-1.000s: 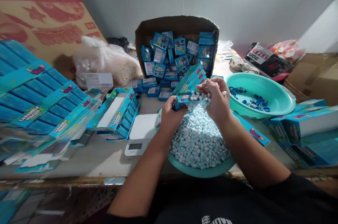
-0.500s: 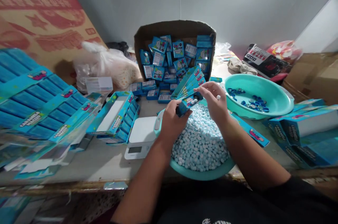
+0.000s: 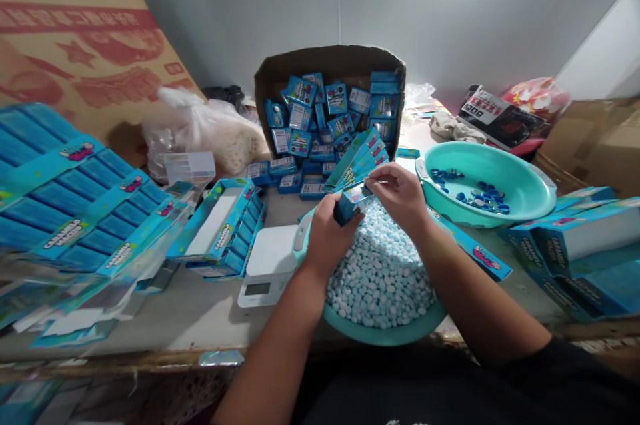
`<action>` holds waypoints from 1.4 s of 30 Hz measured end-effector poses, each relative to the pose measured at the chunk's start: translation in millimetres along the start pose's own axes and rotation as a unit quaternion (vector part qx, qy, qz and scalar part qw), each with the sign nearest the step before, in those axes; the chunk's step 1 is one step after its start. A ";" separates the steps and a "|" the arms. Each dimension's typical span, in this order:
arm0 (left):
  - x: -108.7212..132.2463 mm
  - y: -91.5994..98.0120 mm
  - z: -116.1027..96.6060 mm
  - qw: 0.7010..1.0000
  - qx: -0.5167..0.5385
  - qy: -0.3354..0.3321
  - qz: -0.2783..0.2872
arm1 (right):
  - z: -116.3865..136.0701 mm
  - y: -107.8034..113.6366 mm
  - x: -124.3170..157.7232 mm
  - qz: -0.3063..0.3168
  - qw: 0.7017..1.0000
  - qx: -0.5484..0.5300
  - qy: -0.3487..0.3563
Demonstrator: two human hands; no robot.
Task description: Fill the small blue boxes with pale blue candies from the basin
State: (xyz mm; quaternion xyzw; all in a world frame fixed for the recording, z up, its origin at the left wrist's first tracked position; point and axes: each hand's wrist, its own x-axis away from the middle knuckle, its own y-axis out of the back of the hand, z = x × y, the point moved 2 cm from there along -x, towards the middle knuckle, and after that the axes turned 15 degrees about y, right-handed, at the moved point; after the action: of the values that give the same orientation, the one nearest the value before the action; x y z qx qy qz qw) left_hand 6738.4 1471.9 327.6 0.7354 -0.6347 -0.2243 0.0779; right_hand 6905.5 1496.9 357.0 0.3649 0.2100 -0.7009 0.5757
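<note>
My left hand (image 3: 327, 231) is closed around a small blue candy box (image 3: 350, 203), holding it tilted above the near bowl. At the box's right end, the thumb and fingers of my right hand (image 3: 397, 190) are pinched together and touch it. Whether a flap or a candy is between those fingertips is hidden. Below both hands, a heap of pale blue and white candies (image 3: 383, 285) fills the turquoise bowl (image 3: 385, 337). Flat blue printed cartons (image 3: 357, 161) lie fanned out just behind the box.
A carton (image 3: 330, 55) full of small blue boxes lies on its side at the back. A white scale (image 3: 273, 251) and a display tray (image 3: 215, 228) stand left. Right is a turquoise basin (image 3: 525, 191) with several blue caps. Stacked display boxes (image 3: 65, 191) crowd the far left.
My right hand has turned and its fingers have closed in on the end of the box. The white candy seen in that hand before no longer shows. My left hand keeps the box.
</note>
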 end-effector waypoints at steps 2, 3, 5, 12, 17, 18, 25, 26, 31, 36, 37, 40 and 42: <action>-0.8 0.5 0.4 1.000 0.006 0.016 0.005 | -1.3 -0.1 -1.9 0.001 1.000 -0.011 -0.013; -1.2 0.8 1.1 1.000 0.013 0.027 0.006 | -1.9 1.0 -3.6 -0.003 1.000 -0.017 -0.023; -1.9 1.4 2.7 0.998 0.031 0.051 -0.001 | -1.1 6.1 -6.8 -0.008 0.998 -0.024 -0.060; -3.1 9.3 4.8 0.987 0.056 0.073 -0.133 | 56.1 21.3 41.4 0.304 0.930 0.190 -0.075; -7.3 14.8 8.8 0.971 0.148 0.069 -0.176 | 71.4 8.1 97.5 0.494 0.825 0.272 -0.030; -8.0 15.2 10.2 0.967 0.161 0.070 -0.182 | 68.4 6.3 99.4 0.502 0.816 0.285 -0.017; -8.1 14.7 13.3 0.965 0.174 0.066 -0.183 | 37.8 4.7 75.9 0.501 0.812 0.298 0.008; -7.7 15.1 12.7 0.967 0.167 0.064 -0.183 | 33.3 4.5 73.8 0.499 0.813 0.299 0.011; -6.4 15.6 11.0 0.969 0.135 0.059 -0.199 | 10.7 2.8 67.2 0.487 0.819 0.304 0.031; -5.5 18.3 10.1 0.962 0.180 0.079 -0.188 | -3.0 2.3 62.3 0.477 0.820 0.317 0.020; -5.2 22.2 10.1 0.960 0.189 0.084 -0.188 | -3.4 2.7 62.1 0.473 0.823 0.314 0.019; -4.1 45.4 13.0 0.952 0.198 0.059 -0.224 | 0.7 4.2 61.0 0.474 0.828 0.299 0.011; -3.0 66.7 21.2 0.949 0.180 0.044 -0.255 | 7.9 3.4 57.0 0.489 0.826 0.282 -0.004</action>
State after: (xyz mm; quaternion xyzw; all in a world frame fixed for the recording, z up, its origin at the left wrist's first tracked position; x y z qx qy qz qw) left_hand 6669.1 1466.3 336.1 0.8837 -0.4517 -0.0859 -0.0879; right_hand 6902.6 1453.1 319.7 0.5633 -0.2053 -0.3582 0.7158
